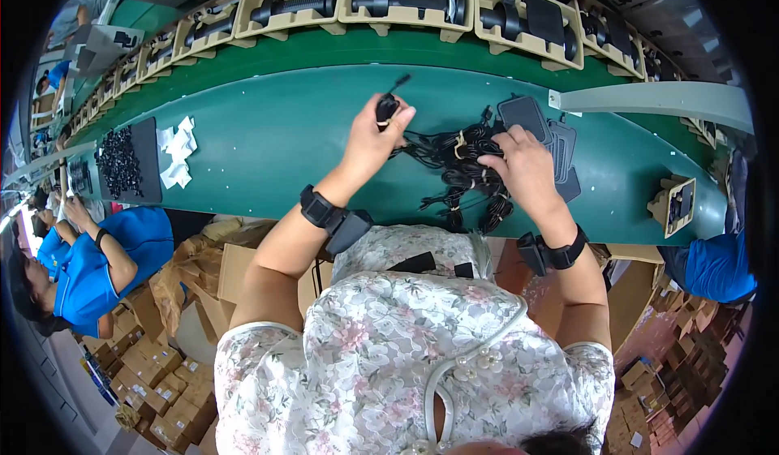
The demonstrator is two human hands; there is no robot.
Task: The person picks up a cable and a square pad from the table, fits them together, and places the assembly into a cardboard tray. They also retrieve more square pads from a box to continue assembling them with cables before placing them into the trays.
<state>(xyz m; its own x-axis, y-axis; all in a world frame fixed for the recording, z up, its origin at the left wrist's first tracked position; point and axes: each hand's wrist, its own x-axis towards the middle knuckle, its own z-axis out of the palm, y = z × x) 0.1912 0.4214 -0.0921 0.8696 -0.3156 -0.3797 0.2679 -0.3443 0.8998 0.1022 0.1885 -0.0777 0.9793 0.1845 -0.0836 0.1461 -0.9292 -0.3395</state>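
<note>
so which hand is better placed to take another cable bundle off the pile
Probably the right hand: it is already at the pile of black cables, fingers over its near right side. The left hand is occupied with a black cable bundle, left of the pile.

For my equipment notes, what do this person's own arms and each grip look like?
The short white sleeves carry a pink-and-grey floral print, and the forearms below are bare. Near each wrist sits a black strap with a chunky black module. The left grip and right grip are both ungloved.
</note>
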